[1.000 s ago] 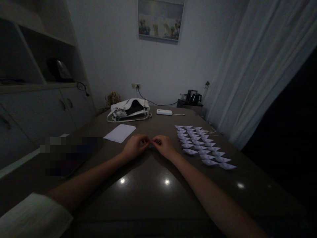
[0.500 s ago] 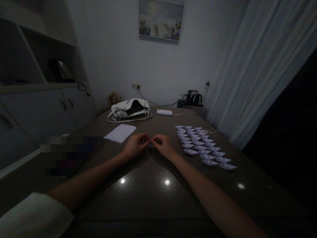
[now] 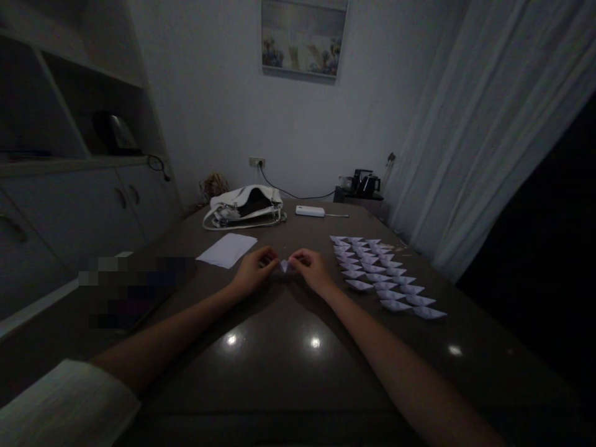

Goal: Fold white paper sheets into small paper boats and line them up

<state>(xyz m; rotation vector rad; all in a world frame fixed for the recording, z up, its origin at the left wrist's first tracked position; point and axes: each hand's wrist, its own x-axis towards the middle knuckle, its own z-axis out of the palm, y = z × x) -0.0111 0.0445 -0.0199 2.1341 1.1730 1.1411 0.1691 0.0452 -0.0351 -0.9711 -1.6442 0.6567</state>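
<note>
Between my two hands is a small folded white paper (image 3: 284, 266), its pointed middle showing over the dark table (image 3: 279, 372). My left hand (image 3: 255, 269) pinches its left side between thumb and fingers. On the opposite side, the fingertips of my right hand (image 3: 311, 268) grip the paper in the same way. Several folded paper boats (image 3: 375, 277) stand in slanting rows to the right of my right hand. A stack of white paper sheets (image 3: 228, 250) lies beyond my left forearm.
A white handbag (image 3: 246, 203) sits at the table's far side, with a white power bank (image 3: 310, 211) and short cable to its right. A blurred-out dark object (image 3: 139, 292) lies at the left. Black kettles (image 3: 367, 183) stand beyond the table.
My hands have moved slightly apart, and the folded paper's pointed middle now shows between them. The boats and sheets stay where they were.
</note>
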